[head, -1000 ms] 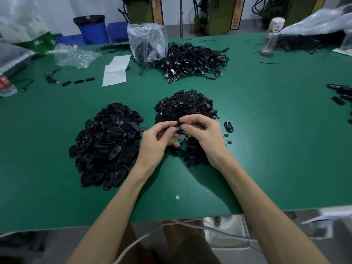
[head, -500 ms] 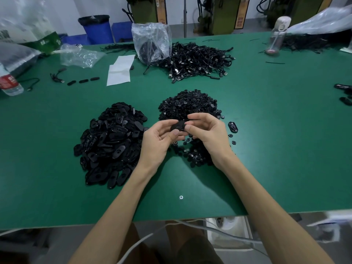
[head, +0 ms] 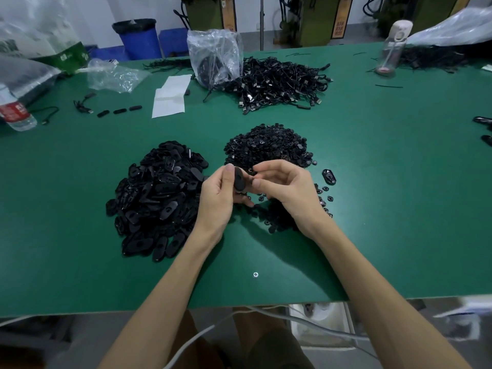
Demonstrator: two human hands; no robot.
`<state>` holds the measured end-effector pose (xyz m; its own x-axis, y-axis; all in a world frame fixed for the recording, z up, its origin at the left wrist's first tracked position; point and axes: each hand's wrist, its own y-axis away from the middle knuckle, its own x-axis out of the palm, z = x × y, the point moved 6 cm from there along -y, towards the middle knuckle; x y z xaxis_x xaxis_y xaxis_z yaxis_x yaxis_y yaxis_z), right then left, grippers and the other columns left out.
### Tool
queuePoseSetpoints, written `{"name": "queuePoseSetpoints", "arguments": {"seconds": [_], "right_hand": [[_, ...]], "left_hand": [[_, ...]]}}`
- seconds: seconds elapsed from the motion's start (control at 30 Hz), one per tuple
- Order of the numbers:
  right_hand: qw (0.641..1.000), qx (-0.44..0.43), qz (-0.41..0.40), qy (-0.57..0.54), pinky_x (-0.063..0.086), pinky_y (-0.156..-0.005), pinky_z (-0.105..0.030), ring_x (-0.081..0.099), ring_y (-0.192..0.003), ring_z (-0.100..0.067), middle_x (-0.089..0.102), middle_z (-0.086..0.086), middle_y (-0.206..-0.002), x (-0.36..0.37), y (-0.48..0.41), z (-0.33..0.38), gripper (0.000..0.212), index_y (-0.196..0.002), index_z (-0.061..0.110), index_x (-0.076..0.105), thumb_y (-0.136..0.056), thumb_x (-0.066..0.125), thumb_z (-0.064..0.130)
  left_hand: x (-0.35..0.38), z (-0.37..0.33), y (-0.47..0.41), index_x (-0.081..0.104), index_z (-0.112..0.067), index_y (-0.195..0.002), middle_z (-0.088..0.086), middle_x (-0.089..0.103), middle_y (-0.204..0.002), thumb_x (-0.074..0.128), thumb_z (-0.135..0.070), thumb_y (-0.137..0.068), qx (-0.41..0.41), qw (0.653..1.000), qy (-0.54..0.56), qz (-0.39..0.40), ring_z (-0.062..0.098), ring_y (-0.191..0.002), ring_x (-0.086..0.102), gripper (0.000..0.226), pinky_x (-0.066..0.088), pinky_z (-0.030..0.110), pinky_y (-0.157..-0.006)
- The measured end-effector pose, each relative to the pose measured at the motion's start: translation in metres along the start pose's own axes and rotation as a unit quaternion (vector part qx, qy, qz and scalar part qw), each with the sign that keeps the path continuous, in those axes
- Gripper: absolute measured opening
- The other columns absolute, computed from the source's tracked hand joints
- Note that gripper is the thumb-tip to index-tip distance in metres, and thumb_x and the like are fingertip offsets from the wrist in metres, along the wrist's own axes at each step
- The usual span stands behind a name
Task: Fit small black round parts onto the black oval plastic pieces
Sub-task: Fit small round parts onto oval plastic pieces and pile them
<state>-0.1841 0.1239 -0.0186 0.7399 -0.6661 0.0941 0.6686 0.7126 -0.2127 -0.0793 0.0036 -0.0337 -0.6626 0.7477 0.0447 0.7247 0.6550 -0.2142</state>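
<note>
My left hand [head: 217,198] holds a black oval plastic piece [head: 238,180] upright between thumb and fingers, above the table. My right hand [head: 286,190] has its thumb and fingers pinched at the right side of that piece; whether a small round part sits between them is hidden. A heap of black oval pieces [head: 157,198] lies to the left of my hands. A heap of small black round parts [head: 266,145] lies behind and under my hands. One oval piece [head: 329,177] lies alone to the right, with a few loose round parts near it.
On the green table [head: 386,209] a pile of black cables [head: 279,83] and a clear plastic bag [head: 215,57] lie farther back. White paper [head: 170,97], a water bottle [head: 16,113] at the left and a clear bottle [head: 391,49] at the back right stand around.
Both hands have lifted off the round-parts heap. The oval piece has turned from lying flat between the fingertips to standing on edge in my left hand.
</note>
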Motion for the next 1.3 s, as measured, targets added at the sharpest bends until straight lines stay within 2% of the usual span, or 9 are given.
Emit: {"name": "queuePoseSetpoints", "arguments": {"seconds": [0.17,0.27,0.37,0.43,0.53,0.63,0.77,1.07,1.3], "right_hand": [[1.000,-0.003,-0.025,-0.015,0.052,-0.070,-0.015,0.070,-0.083,-0.007,0.076,-0.003,-0.089,-0.005,0.000,0.001,0.027,-0.110,0.002,0.072,-0.084,0.079,-0.004],[0.999,-0.011,-0.034,0.018,0.054,-0.075,-0.019,0.071,-0.082,-0.009,0.076,-0.004,-0.089,-0.005,0.000,0.001,0.025,-0.108,0.002,0.072,-0.084,0.079,-0.003],[0.997,-0.024,-0.049,0.046,0.056,-0.076,-0.021,0.072,-0.081,-0.009,0.077,-0.003,-0.088,-0.006,0.000,0.003,0.024,-0.107,0.002,0.072,-0.085,0.078,-0.004],[0.995,-0.037,-0.061,0.071,0.058,-0.079,-0.023,0.073,-0.082,-0.012,0.078,-0.004,-0.089,-0.007,0.000,0.005,0.023,-0.106,0.004,0.072,-0.085,0.077,-0.004],[0.989,-0.051,-0.071,0.120,0.060,-0.081,-0.029,0.074,-0.084,-0.014,0.078,-0.001,-0.089,-0.006,0.002,0.005,0.022,-0.103,0.011,0.073,-0.086,0.076,-0.002],[0.980,-0.063,-0.077,0.174,0.061,-0.082,-0.037,0.074,-0.084,-0.013,0.077,0.004,-0.087,-0.004,0.004,0.005,0.023,-0.101,0.015,0.073,-0.085,0.075,0.000],[0.977,-0.065,-0.085,0.186,0.061,-0.082,-0.042,0.073,-0.083,-0.010,0.077,0.006,-0.086,-0.004,0.004,0.006,0.023,-0.100,0.017,0.073,-0.084,0.076,0.001],[0.958,-0.117,-0.079,0.251,0.056,-0.078,-0.023,0.070,-0.084,-0.007,0.074,0.010,-0.087,0.002,0.008,0.010,0.021,-0.099,0.016,0.073,-0.085,0.076,0.001],[0.953,-0.129,-0.085,0.259,0.055,-0.075,-0.020,0.070,-0.084,-0.010,0.074,0.008,-0.087,0.003,0.008,0.010,0.022,-0.099,0.014,0.072,-0.084,0.074,-0.002]], "left_hand": [[0.002,0.006,0.000,0.063,-0.001,-0.111,0.003,0.065,-0.071,0.042,-0.020,-0.113,-0.006,0.999,-0.046,0.021,0.019,-0.050,0.062,0.028,0.046,0.024,-0.042],[0.006,0.006,-0.002,0.057,-0.006,-0.140,0.007,0.063,-0.086,0.043,-0.004,-0.111,-0.015,0.996,-0.079,0.048,0.008,-0.058,0.057,0.032,0.043,0.020,-0.051],[0.007,0.007,-0.003,0.048,-0.007,-0.150,0.018,0.060,-0.096,0.043,0.002,-0.109,-0.020,0.995,-0.080,0.058,0.003,-0.057,0.056,0.042,0.045,0.018,-0.055],[0.009,0.006,-0.002,0.057,-0.010,-0.141,0.023,0.061,-0.095,0.047,0.001,-0.108,-0.004,0.993,-0.096,0.073,0.004,-0.052,0.055,0.037,0.045,0.018,-0.055],[0.011,0.006,-0.002,0.064,-0.009,-0.125,0.012,0.071,-0.078,0.056,0.000,-0.105,0.010,0.993,-0.082,0.079,0.014,-0.055,0.061,0.023,0.051,0.023,-0.060],[0.008,0.010,-0.003,0.061,0.006,-0.125,0.008,0.074,-0.085,0.060,0.003,-0.101,-0.008,0.998,-0.024,0.065,0.021,-0.069,0.072,0.024,0.058,0.028,-0.065],[0.006,0.011,-0.004,0.064,0.005,-0.122,0.006,0.077,-0.086,0.065,0.001,-0.099,-0.003,0.998,-0.019,0.058,0.022,-0.071,0.075,0.024,0.060,0.028,-0.069],[0.006,0.013,-0.003,0.068,0.003,-0.119,0.011,0.078,-0.081,0.064,0.001,-0.100,-0.006,0.997,-0.062,0.054,0.026,-0.072,0.075,0.020,0.061,0.034,-0.071],[0.004,0.011,-0.003,0.069,-0.001,-0.114,0.012,0.077,-0.079,0.066,0.002,-0.098,-0.005,0.997,-0.064,0.034,0.027,-0.070,0.075,0.016,0.061,0.035,-0.071]]}}
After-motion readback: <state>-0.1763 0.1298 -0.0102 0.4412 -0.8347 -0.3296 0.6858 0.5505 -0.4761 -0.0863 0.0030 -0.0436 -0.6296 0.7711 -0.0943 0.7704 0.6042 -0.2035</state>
